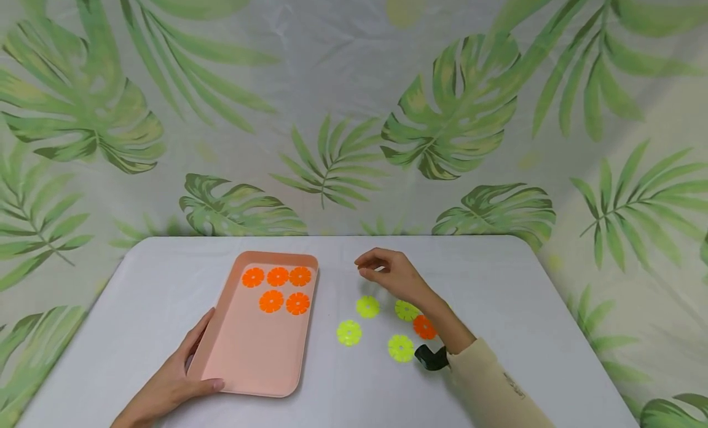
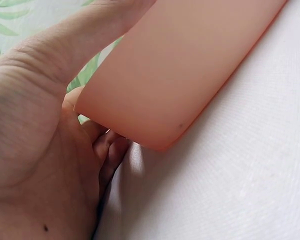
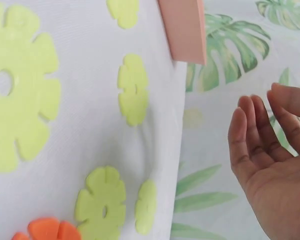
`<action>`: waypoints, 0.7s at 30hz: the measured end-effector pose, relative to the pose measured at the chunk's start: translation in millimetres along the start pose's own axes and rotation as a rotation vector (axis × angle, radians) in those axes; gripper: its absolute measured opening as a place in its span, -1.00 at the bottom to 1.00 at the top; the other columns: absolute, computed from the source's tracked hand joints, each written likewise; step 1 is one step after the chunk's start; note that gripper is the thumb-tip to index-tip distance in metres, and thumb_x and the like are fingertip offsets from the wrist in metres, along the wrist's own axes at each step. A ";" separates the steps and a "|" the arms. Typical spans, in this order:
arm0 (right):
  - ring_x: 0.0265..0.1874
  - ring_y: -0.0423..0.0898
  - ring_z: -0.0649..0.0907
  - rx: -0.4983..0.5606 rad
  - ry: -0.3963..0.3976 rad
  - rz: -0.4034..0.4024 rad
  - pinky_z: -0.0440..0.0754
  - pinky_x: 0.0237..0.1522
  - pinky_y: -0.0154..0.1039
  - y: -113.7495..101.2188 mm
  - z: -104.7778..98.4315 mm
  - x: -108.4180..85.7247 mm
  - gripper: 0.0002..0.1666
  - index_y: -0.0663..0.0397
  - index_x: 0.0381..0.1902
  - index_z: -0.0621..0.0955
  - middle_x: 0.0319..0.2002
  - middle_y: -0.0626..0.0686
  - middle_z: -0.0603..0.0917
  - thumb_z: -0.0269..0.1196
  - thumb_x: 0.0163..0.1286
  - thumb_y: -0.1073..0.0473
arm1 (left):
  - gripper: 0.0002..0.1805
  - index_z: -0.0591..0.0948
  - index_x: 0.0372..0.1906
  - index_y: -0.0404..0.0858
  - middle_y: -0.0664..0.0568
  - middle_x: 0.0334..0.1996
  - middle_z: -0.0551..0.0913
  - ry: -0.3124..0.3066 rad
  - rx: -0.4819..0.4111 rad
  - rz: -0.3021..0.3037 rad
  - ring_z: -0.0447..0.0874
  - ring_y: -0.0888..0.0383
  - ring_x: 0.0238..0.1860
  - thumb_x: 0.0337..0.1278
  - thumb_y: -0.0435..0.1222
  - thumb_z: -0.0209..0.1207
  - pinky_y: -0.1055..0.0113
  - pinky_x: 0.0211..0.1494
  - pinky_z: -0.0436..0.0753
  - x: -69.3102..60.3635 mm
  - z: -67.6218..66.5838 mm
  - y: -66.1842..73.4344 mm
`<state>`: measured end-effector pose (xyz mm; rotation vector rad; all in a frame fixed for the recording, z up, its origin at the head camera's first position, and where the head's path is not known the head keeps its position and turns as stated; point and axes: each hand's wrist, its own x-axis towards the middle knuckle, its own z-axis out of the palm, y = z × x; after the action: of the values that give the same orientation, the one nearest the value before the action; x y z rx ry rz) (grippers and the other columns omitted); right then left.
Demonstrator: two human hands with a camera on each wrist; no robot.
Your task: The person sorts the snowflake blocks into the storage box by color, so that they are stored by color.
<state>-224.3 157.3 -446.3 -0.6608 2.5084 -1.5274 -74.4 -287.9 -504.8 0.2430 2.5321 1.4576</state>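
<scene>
My left hand point(image 1: 168, 379) grips the near left corner of a pink tray point(image 1: 249, 351), thumb over the rim and fingers along its left side. In the left wrist view, the tray's outer wall point(image 2: 165, 70) sits between thumb and fingers. Several orange slotted plastic discs point(image 1: 271, 301) lie flat in the tray's far part. Right of the tray, my right hand point(image 1: 395, 274) hovers above the table, fingers loosely bent, nothing between them. Below it several yellow-green slotted discs point(image 1: 367, 306) lie on the cloth. An orange disc point(image 1: 424, 326) is partly covered by the right forearm.
A white cloth covers the table point(image 1: 343, 379). Behind it hangs a leaf-patterned curtain point(image 1: 343, 65). A black wrist-camera mount point(image 1: 430, 358) juts from the right sleeve, close to a yellow-green disc point(image 1: 401, 348).
</scene>
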 end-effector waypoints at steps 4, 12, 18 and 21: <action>-0.02 -0.08 0.72 -0.024 0.001 0.022 0.67 0.02 -0.29 5.9 -5.5 -8.1 -0.76 -0.01 0.06 0.73 0.06 0.15 0.77 0.32 0.51 0.10 | 0.31 -0.14 0.70 0.26 0.04 0.58 0.14 -0.009 -0.045 -0.004 0.34 0.52 0.24 0.05 -0.33 0.49 0.58 0.13 0.39 0.1 0.9 0.2; -0.01 -0.06 0.72 -0.048 0.003 0.039 0.68 0.01 -0.33 10.8 -15.0 -23.4 -0.75 0.01 0.07 0.73 0.07 0.19 0.77 0.32 0.51 0.10 | 0.30 -0.15 0.69 0.32 -0.05 0.59 0.13 -0.006 -0.018 -0.050 0.34 0.52 0.20 0.06 -0.28 0.50 0.54 0.10 0.40 -0.8 0.1 3.5; -0.01 -0.05 0.72 -0.045 0.002 0.062 0.68 0.00 -0.35 13.9 -23.3 -35.6 -0.77 -0.01 0.06 0.73 0.08 0.22 0.76 0.32 0.51 0.13 | 0.32 -0.15 0.69 0.31 -0.11 0.62 0.08 0.005 -0.020 -0.051 0.27 0.59 0.23 0.04 -0.28 0.52 0.61 0.12 0.33 -1.6 1.4 4.6; -0.02 -0.07 0.72 -0.044 0.000 0.067 0.68 0.00 -0.35 16.4 -27.8 -41.2 -0.75 0.03 0.07 0.73 0.08 0.23 0.75 0.32 0.51 0.11 | 0.32 -0.15 0.69 0.31 -0.12 0.63 0.07 0.011 -0.017 -0.047 0.24 0.62 0.23 0.03 -0.28 0.52 0.63 0.11 0.30 -1.7 2.2 5.5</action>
<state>-201.5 204.1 -452.0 -0.5765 2.5435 -1.4545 -71.9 -283.7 -501.0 0.1716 2.5150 1.4666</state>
